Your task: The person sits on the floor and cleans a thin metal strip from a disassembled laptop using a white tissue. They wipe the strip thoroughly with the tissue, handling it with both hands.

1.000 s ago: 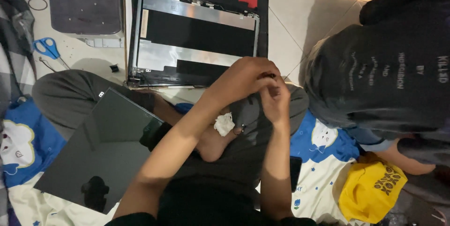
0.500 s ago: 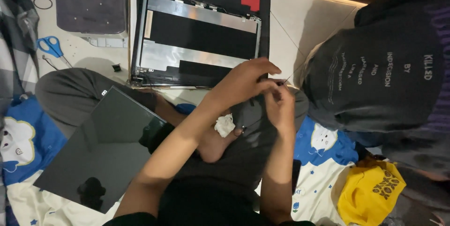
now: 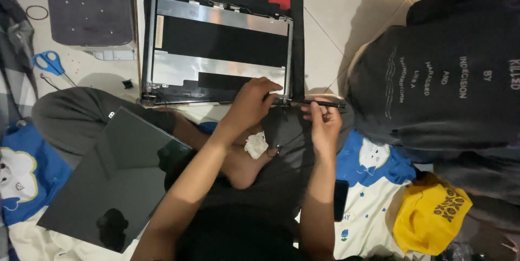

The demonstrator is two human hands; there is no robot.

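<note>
Grey base panel (image 3: 89, 4): top cut by frame edge. Thin black strip (image 3: 311, 103): my left hand (image 3: 250, 104) hid its near end. White scrap (image 3: 256, 144): too small to identify.

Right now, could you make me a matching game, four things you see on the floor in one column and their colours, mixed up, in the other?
Things:
1. scissors
2. cap
3. loose screen panel
4. crumpled tissue

Colours:
A. white
B. glossy black
C. blue handles
D. yellow

Pairs: 1-C, 2-D, 3-B, 4-A
</note>
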